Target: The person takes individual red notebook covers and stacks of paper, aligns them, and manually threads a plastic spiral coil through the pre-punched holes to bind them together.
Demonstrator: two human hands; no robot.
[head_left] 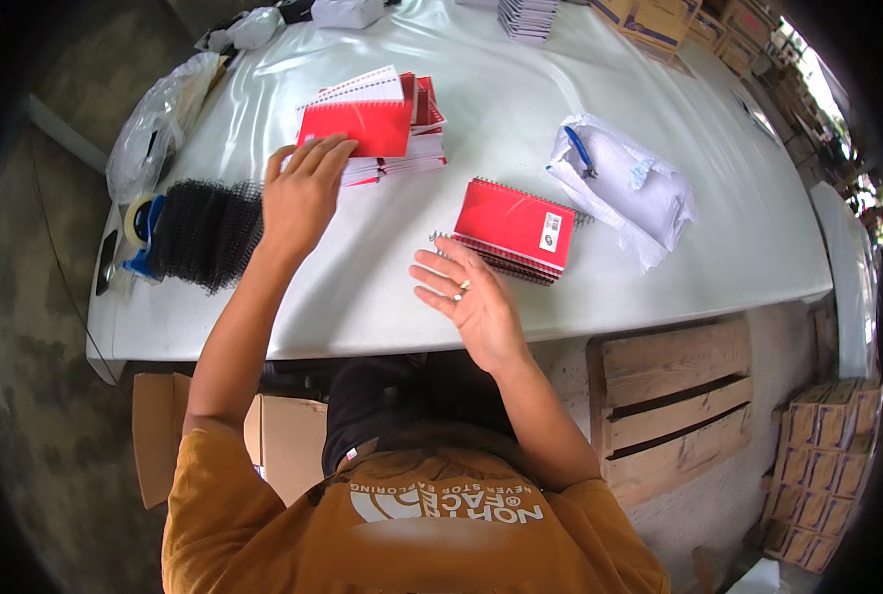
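My left hand (308, 193) reaches over a pile of small spiral notebooks at the far left-centre of the table. Its fingers are closed over the near left corner of a red spiral notebook (367, 129) on top; what lies under the fingers is hidden. Beneath it are more notebooks (414, 150), their white page edges and red covers at uneven angles. My right hand (476, 302) is empty, palm turned inward and fingers apart, with a ring on one finger. Just beyond it sits a neater stack of red spiral notebooks (513, 220) with a label on the top cover.
Right of the stack, blue-handled pliers (580, 148) lie on crumpled white wrapping (639, 198). At left are a roll of black mesh (208, 233), a blue tape dispenser (142, 238) and a clear plastic bag (159, 129). Another notebook stack (527, 18) and cartons (654, 22) stand at the back.
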